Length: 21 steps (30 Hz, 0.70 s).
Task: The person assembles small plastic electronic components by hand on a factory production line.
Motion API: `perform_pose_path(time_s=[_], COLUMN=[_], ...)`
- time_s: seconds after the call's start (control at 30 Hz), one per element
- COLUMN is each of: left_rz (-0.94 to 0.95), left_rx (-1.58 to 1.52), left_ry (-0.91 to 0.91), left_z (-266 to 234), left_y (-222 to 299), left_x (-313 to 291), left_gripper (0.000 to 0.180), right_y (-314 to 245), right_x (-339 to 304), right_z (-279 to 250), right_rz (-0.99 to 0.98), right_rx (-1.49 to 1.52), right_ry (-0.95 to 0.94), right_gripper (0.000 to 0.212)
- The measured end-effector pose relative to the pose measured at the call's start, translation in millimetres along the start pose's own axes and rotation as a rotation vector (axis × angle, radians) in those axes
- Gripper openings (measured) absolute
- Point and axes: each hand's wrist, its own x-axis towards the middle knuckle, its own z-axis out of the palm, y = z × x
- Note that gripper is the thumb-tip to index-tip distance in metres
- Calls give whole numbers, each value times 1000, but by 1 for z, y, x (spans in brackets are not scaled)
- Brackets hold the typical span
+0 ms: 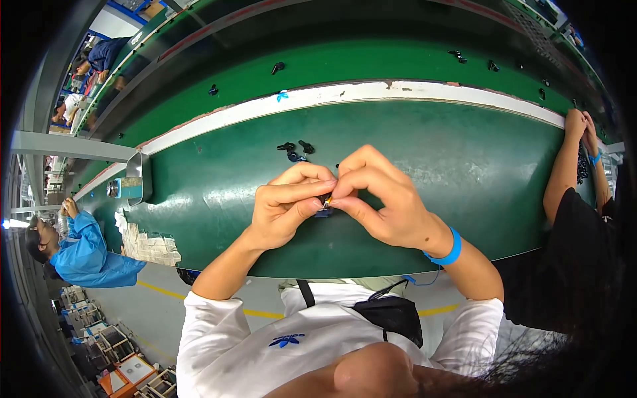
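My left hand [285, 205] and my right hand [381, 199] meet over the green workbench [219, 179], both with thumb and fingers pinched together. Between their fingertips is a small dark part [324, 212] with a shiny bit and a yellow-orange bit; the fingers cover most of it, so its kind cannot be made out. Just beyond my left hand lies a loose group of small black parts [305, 146], one of them bluish. A blue wrist strap [451, 249] circles my right wrist.
Past the white divider strip [332, 95], a green belt [371, 60] carries several scattered black parts. A metal bracket with a blue device [123, 188] stands at left, near worn pale tape [149, 245]. Co-workers sit at left in blue [93, 252] and at right in black [564, 259].
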Motion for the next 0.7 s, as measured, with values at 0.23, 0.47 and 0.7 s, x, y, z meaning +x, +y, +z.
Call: perform_pose_path(time_s=[0.23,0.47,0.7], left_rz=[-99,-168,-180], left_rx=[-36,-40,-26], left_ry=[-83,-33,-3], left_z=[-4,-1,-1], left_y=[6,10,8], left_x=[0,0,-1], left_gripper=[27,27,28], right_y=[1,6,3], right_x=[2,0,3], right_z=[-4,1,-3], right_rz=[-108,-213,-164], right_rx=[-49,-218,-341], right_ry=[-29,21,-49], right_gripper=[20,22,23])
